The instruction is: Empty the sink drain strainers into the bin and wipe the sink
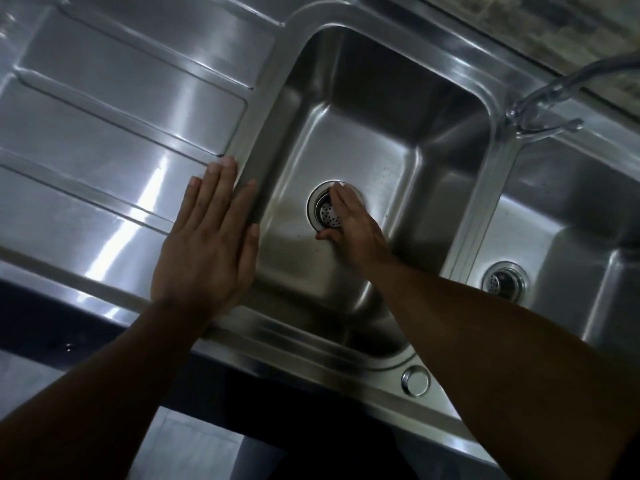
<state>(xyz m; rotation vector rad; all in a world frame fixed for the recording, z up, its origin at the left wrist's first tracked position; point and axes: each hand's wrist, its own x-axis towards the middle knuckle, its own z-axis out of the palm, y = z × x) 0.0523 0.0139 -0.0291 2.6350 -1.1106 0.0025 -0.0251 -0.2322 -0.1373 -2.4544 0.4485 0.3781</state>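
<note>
Two basins in this steel sink (346, 50), and both hands are at the left one! The left hand (207, 251) lies flat and released, fingers together, on the rim where the ridged drainboard (114, 109) meets the basin, at about nine o'clock from the drain. The right hand (353, 226) is down on the basin floor, fingers draped over the perforated strainer (327, 213), thumb at the drain ring's six o'clock edge; whether it actually grips the strainer, I cannot tell. Specks of dirt dot the floor near the drain. Over at four o'clock, the second strainer (498, 282) sits seated in the right basin, untouched. The tap (540, 105) stands at two o'clock, behind the divider, and a round steel cap (415, 380) sits on the front rim at six o'clock
</note>
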